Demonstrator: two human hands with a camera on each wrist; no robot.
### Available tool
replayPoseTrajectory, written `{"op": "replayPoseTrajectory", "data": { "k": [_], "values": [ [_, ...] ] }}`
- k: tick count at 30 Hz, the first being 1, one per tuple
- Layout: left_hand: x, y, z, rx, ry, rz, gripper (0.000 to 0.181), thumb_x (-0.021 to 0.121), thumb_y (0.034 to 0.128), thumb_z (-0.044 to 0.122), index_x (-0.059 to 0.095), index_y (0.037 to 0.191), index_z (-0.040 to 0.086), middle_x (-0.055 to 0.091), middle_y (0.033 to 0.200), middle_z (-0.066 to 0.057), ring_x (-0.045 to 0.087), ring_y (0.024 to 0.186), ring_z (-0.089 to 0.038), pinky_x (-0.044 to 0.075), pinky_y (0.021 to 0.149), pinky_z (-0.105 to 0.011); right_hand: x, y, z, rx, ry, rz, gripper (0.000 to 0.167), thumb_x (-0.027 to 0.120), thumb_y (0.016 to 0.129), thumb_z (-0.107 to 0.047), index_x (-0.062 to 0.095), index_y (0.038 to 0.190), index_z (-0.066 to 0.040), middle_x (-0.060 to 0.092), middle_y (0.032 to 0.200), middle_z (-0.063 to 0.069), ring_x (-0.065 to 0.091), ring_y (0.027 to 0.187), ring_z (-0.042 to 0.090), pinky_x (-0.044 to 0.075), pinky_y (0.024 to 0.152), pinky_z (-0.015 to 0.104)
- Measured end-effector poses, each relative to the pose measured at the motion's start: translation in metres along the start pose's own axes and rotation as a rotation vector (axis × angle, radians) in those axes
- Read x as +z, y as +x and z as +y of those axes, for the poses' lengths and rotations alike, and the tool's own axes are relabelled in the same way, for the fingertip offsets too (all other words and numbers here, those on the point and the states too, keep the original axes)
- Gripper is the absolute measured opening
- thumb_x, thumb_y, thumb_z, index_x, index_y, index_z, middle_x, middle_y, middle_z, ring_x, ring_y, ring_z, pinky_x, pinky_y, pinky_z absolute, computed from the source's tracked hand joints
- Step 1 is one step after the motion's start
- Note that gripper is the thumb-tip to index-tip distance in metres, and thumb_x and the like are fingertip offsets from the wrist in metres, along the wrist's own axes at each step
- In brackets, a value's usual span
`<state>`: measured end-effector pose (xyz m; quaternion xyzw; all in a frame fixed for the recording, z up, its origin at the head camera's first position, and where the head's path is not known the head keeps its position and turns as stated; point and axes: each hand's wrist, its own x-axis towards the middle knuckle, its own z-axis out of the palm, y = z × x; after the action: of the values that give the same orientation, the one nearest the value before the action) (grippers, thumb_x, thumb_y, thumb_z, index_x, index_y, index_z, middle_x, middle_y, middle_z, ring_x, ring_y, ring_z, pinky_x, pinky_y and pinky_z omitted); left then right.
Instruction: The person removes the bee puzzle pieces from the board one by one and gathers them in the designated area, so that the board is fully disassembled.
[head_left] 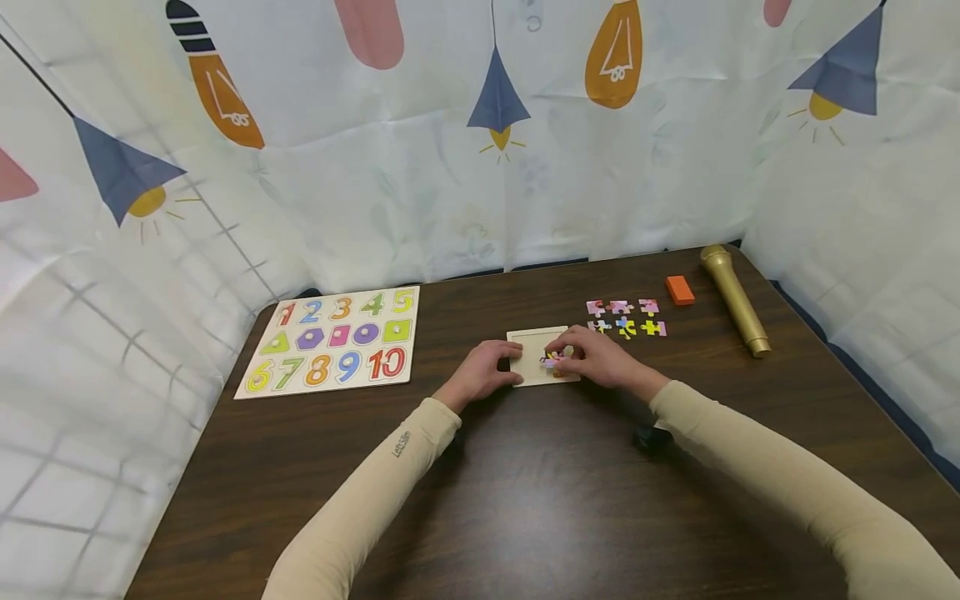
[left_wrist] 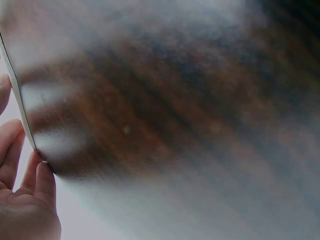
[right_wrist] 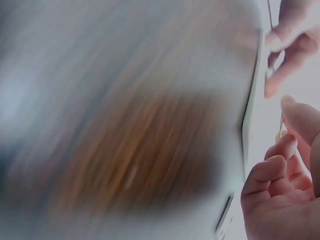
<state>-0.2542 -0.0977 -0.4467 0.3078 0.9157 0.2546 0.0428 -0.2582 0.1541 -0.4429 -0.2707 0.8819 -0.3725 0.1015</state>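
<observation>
A small pale wooden puzzle tray (head_left: 531,377) lies on the dark table in the head view. My left hand (head_left: 483,372) holds its left edge, with thumb and fingers spread along that side; the left wrist view shows these fingers (left_wrist: 46,182) against the thin edge. Over the tray's right part, my right hand (head_left: 600,358) pinches a small colourful jigsaw piece (head_left: 553,362), partly hidden by the fingers. In the right wrist view a thin edge of the piece (right_wrist: 281,122) shows between thumb and fingers. Several loose jigsaw pieces (head_left: 626,326) lie in two rows beyond the right hand.
On the left lies a number and shape board (head_left: 352,346). An orange block (head_left: 680,290) and a gold microphone (head_left: 737,302) lie at the far right of the table (head_left: 510,500). A printed curtain (head_left: 420,183) hangs behind the table's back edge.
</observation>
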Motion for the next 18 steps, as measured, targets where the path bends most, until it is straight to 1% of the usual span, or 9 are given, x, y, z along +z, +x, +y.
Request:
{"op": "replayPoseTrajectory", "data": {
  "k": [3, 8, 11, 15, 18],
  "values": [
    [0.0, -0.001, 0.0, -0.001, -0.002, 0.005, 0.042, 0.076, 0.0849, 0.014, 0.066, 0.121, -0.004, 0.062, 0.13, -0.013, 0.052, 0.126, -0.029, 0.037, 0.109, -0.042, -0.013, -0.01, 0.009, 0.041, -0.012, 0.019, 0.031, 0.068, 0.094, -0.022, 0.068, 0.122, -0.012, 0.059, 0.114, 0.006, 0.05, 0.084, 0.02, 0.043, 0.072, 0.034],
    [0.0, -0.001, 0.0, -0.007, -0.004, -0.004, 0.043, 0.076, 0.0851, 0.014, 0.065, 0.122, -0.004, 0.061, 0.131, -0.013, 0.051, 0.127, -0.029, 0.036, 0.109, -0.042, -0.037, -0.032, 0.035, 0.115, -0.07, 0.053, 0.033, 0.067, 0.094, -0.027, 0.067, 0.124, -0.012, 0.058, 0.112, 0.007, 0.05, 0.081, 0.02, 0.043, 0.07, 0.034],
    [-0.001, -0.002, 0.001, -0.009, -0.008, -0.007, 0.043, 0.076, 0.0855, 0.015, 0.065, 0.123, -0.004, 0.061, 0.131, -0.013, 0.051, 0.128, -0.03, 0.036, 0.109, -0.042, -0.048, -0.045, 0.05, 0.137, -0.107, 0.069, 0.033, 0.067, 0.094, -0.026, 0.067, 0.123, -0.01, 0.059, 0.112, 0.009, 0.049, 0.08, 0.02, 0.042, 0.069, 0.034],
    [-0.001, -0.002, 0.001, -0.006, -0.01, -0.002, 0.043, 0.076, 0.0854, 0.015, 0.065, 0.122, -0.004, 0.061, 0.131, -0.013, 0.051, 0.127, -0.03, 0.036, 0.109, -0.043, -0.058, -0.057, 0.062, 0.166, -0.146, 0.079, 0.031, 0.067, 0.094, -0.023, 0.066, 0.122, -0.009, 0.059, 0.114, 0.011, 0.05, 0.079, 0.02, 0.042, 0.069, 0.035],
    [0.0, -0.001, 0.001, -0.006, -0.006, 0.0, 0.042, 0.076, 0.0853, 0.014, 0.066, 0.122, -0.004, 0.062, 0.131, -0.013, 0.051, 0.127, -0.03, 0.036, 0.109, -0.043, -0.06, -0.061, 0.067, 0.179, -0.154, 0.082, 0.031, 0.067, 0.094, -0.023, 0.066, 0.122, -0.009, 0.058, 0.113, 0.011, 0.051, 0.079, 0.019, 0.043, 0.069, 0.034]
  ]
}}
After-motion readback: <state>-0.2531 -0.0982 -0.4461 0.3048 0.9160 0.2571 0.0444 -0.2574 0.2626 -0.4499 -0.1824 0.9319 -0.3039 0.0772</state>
